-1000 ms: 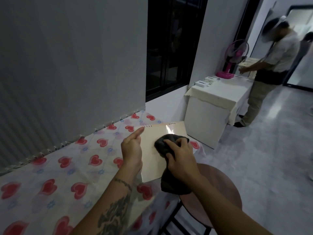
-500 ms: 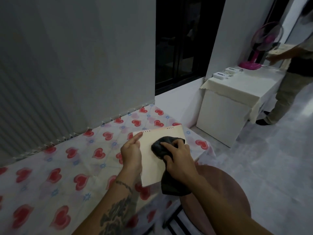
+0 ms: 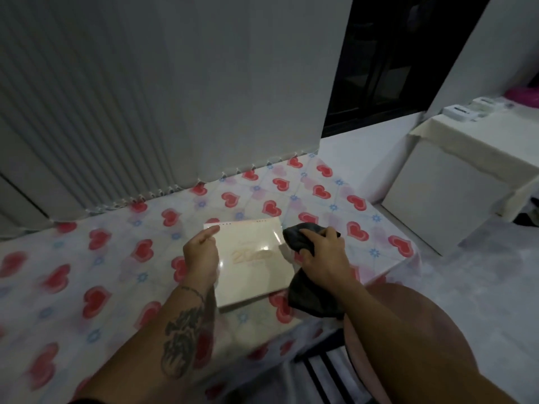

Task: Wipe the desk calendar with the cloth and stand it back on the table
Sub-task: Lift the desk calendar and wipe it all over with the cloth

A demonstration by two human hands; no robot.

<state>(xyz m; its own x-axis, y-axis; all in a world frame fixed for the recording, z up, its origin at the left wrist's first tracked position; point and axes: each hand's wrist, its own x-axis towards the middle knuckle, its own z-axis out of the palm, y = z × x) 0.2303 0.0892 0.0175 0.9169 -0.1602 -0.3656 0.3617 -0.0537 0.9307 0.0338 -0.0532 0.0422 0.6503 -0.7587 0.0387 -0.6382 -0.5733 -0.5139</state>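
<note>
The cream desk calendar is tilted above the heart-patterned table, its glossy cover with faint gold numerals facing me. My left hand grips its left edge, with the index finger stretched along the top binding. My right hand is closed on a dark grey cloth at the calendar's right edge. The bunched top of the cloth sits beside the upper right corner, and the rest hangs down below my wrist.
A round brown stool stands right of the table's near corner. Further right is a white cabinet under a cream cover, carrying small white boxes. A grey wall and a dark window rise behind.
My right hand has slid the cloth from the calendar's face to its right edge, uncovering the numerals. The view has swung left, so the standing person and the pink fan are out of frame.
</note>
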